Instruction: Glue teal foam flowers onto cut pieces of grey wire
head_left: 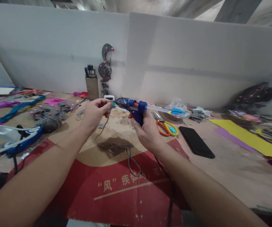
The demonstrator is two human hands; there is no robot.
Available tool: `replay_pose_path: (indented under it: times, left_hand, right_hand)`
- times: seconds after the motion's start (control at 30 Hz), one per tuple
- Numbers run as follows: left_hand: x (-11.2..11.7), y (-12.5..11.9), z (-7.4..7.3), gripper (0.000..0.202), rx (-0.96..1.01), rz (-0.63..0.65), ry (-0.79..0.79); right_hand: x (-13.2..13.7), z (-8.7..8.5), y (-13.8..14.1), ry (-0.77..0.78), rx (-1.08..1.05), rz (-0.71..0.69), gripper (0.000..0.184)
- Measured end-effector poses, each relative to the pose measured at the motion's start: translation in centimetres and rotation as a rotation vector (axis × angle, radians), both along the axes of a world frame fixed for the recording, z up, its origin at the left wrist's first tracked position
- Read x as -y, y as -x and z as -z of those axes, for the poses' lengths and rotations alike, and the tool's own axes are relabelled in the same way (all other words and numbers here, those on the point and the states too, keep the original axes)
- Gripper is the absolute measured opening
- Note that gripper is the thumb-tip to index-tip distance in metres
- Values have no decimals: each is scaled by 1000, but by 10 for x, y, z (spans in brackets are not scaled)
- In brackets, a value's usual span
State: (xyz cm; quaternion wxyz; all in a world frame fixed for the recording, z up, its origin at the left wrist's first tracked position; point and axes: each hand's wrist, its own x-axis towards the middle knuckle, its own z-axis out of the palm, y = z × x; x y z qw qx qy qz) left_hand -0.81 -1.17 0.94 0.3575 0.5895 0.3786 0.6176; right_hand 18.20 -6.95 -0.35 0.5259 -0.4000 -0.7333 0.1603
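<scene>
My right hand (146,130) is wrapped round the handle of a blue hot glue gun (136,108), a clear glue stick (157,108) jutting from its back end. The gun's nozzle points left and meets a small teal piece (113,104). My left hand (99,112) pinches that piece between thumb and fingers. A grey cord (106,124) hangs from the pinch down to a loose tangle of grey cord (114,146) on the red and tan cardboard (88,189). Whether the nozzle touches the piece or sits just beside it, I cannot tell.
Right of the glue gun lie scissors (165,124) with orange and yellow handles and a black phone (196,142). A bottle (92,83) stands by the white panel. Grey yarn (48,123) and a blue and white device (23,142) are at left, yellow sheets (249,135) at right.
</scene>
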Motion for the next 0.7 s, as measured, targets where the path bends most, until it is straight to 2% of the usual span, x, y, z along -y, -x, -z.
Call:
replay_pose_path:
  times: [0.7]
  left_hand:
    - [-4,1,1,18,65,49,-7]
  right_hand:
    - [-3,4,-2,-20,13,-4,26]
